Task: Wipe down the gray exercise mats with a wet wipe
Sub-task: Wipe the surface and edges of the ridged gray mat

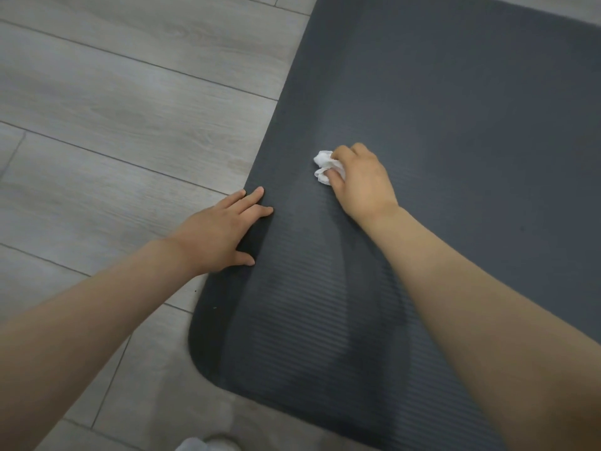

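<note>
Mat edge pinned on the left, wipe worked across the ribbed surface on the right.

The wood-look floor (113, 125) is seen at the left, with the gray exercise mat (455, 125) laid on it and filling the right of the view. The left hand (221, 232) is laid flat, fingers straight and spread, over the mat's left edge, holding nothing. That pressure is best kept so the mat does not creep. Further right, the wet wipe (323, 167) is bunched on the mat and pinched in the curled fingers of the right hand (361, 180). Darker streaks near the close end are judged to be damp passes. Overlapping strokes along the ribs would be advised, and the wipe could be opened out so more of it meets the surface.
</note>
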